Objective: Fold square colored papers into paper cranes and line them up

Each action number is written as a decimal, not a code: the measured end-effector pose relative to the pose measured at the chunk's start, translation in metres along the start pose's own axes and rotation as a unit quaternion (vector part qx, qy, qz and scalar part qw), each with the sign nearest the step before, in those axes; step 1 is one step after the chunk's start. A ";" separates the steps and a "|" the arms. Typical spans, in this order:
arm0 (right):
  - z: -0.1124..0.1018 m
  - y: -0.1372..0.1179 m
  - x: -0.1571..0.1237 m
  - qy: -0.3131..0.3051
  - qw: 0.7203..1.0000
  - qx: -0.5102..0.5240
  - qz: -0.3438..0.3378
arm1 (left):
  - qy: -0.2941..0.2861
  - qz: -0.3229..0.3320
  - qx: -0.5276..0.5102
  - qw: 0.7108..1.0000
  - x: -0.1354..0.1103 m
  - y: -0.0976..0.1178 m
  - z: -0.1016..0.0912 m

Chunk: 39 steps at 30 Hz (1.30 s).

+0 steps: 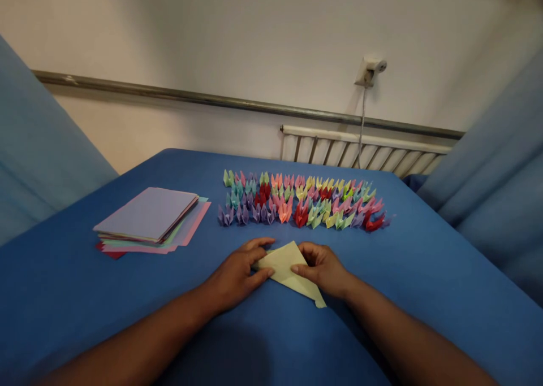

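Here, first the wide worktop (424, 295), covered with blue cloth and filling the lower half of the view, with blue fabric hanging at both sides. Toward the far edge, many small folded paper figures (301, 202) in several close rows, in purple, green, pink, red and yellow. To the left of them and well apart, a stack of coloured sheets (148, 213), lying flat, a lilac sheet on top.

Nearer to the person, the 2 hands, left hand (235, 276) and right hand (324, 270), both low on the cloth. Between them the pale yellow paper (285, 264), already folded to a pointed shape and lying almost flat, 1 tip toward the rows and 1 long tip toward the person's right.

Left hand grasping the left corner, index finger stretched along the upper edge and thumb at the lower edge. Right hand pinching the right side, thumb on top, other fingers curled over the upper edge.

Probably a fold in progress, so for a clean result:
- Keep the paper down on the cloth, not lifted.
- Hold 1 side still with the left hand.
- Bring the edges together exactly before any pressing.
- Press the crease from the middle outward with a fingertip, slowly, because of the soft cloth below.
- Keep the forearms away from the rows of figures.
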State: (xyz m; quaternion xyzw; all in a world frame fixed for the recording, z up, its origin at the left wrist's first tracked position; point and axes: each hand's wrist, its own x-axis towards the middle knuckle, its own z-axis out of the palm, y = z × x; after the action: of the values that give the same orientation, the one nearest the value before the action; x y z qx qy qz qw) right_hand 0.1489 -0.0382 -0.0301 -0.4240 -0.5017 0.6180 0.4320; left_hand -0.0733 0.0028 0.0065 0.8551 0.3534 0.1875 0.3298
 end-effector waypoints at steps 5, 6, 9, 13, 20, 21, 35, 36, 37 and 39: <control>-0.001 0.000 -0.001 0.023 0.993 -0.102 -0.049 | -0.034 -0.090 -0.057 0.994 0.004 0.003 -0.004; -0.003 0.000 -0.002 0.032 0.989 -0.125 -0.069 | -0.048 -0.101 -0.045 0.993 0.004 0.004 -0.006; -0.004 -0.004 -0.001 0.078 0.972 -0.172 -0.136 | -0.086 -0.099 0.002 0.991 0.003 0.009 -0.015; 0.005 -0.008 0.012 0.118 0.932 -0.274 -0.206 | -0.152 -0.078 0.003 0.985 0.001 0.010 -0.025; 0.037 -0.005 0.048 0.134 0.832 -0.486 -0.230 | -0.192 -0.067 -0.021 0.979 0.003 -0.002 -0.029; 0.039 -0.004 0.050 0.138 0.824 -0.502 -0.223 | -0.195 -0.065 -0.018 0.978 0.003 -0.003 -0.029; 0.050 -0.006 0.056 0.131 0.752 -0.628 -0.151 | -0.187 -0.048 -0.038 0.980 0.002 -0.004 -0.027; 0.049 -0.006 0.057 0.131 0.752 -0.629 -0.147 | -0.187 -0.048 -0.037 0.981 0.002 -0.004 -0.026; 0.049 -0.005 0.058 0.132 0.752 -0.629 -0.145 | -0.187 -0.048 -0.036 0.981 0.002 -0.004 -0.026; 0.049 -0.005 0.058 0.134 0.752 -0.629 -0.142 | -0.187 -0.049 -0.036 0.980 0.002 -0.004 -0.026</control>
State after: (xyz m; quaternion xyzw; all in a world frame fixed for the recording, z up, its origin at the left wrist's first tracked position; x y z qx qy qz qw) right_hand 0.0873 0.0061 -0.0237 -0.6022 -0.7686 0.0307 0.2136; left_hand -0.0883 0.0175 0.0226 0.8442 0.3198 0.0204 0.4297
